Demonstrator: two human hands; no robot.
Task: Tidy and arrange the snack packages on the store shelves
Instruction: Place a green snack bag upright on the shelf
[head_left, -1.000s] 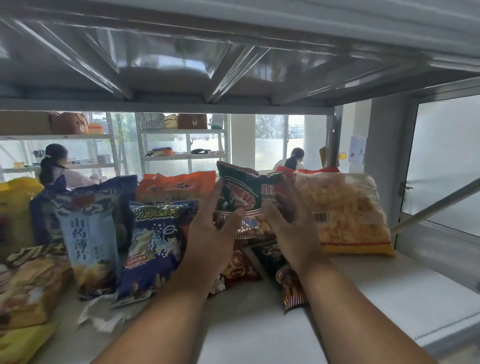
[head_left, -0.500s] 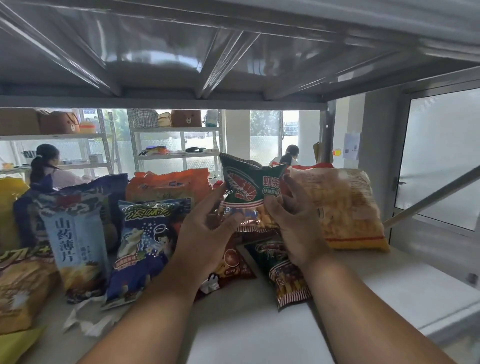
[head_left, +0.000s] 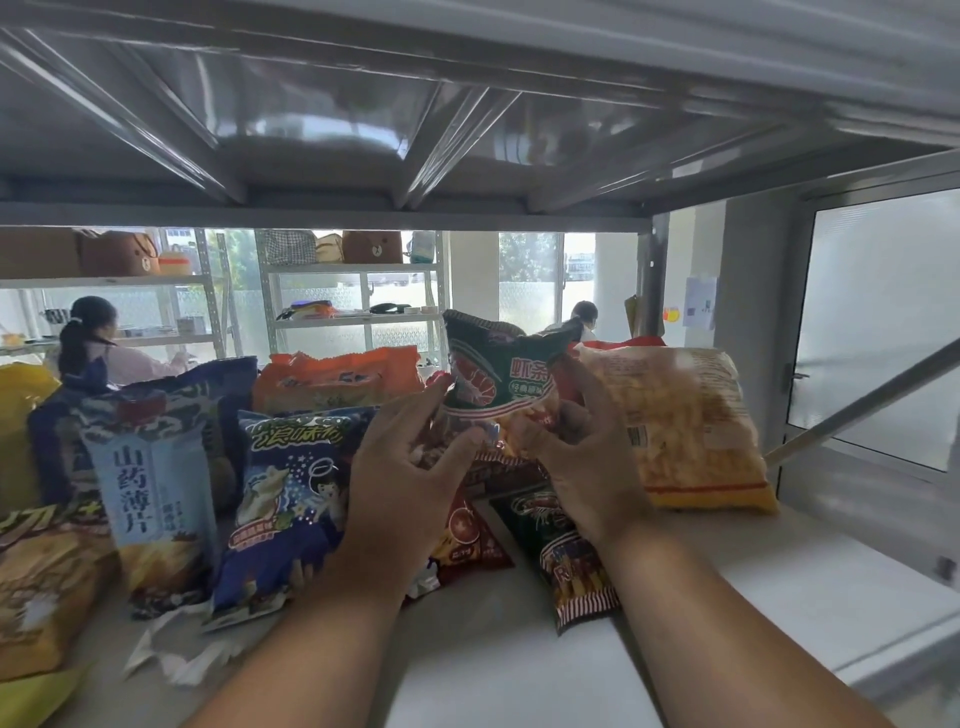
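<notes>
A green shrimp-snack bag (head_left: 498, 371) stands upright at the middle of the white shelf (head_left: 753, 587). My left hand (head_left: 400, 483) and my right hand (head_left: 582, 462) grip its lower part from either side. A second green shrimp bag (head_left: 566, 551) lies flat under my right wrist, and a red bag (head_left: 467, 540) lies beside it. To the left stand a dark blue bag (head_left: 291, 499) and a pale blue yam-chip bag (head_left: 150, 499). An orange bag (head_left: 337, 376) stands behind them. A large clear yellow snack bag (head_left: 685, 431) leans at the right.
More yellow and brown bags (head_left: 41, 582) crowd the left end. A crumpled white wrapper (head_left: 176, 649) lies at the front left. The metal shelf above (head_left: 467, 114) hangs low overhead. Behind the rack, two people sit near other shelving (head_left: 353, 291). A diagonal brace (head_left: 872, 400) crosses at the right.
Both hands have closed in on the lower part of the upright green shrimp bag, and the bag has tilted slightly to the right. The camera has moved a little closer.
</notes>
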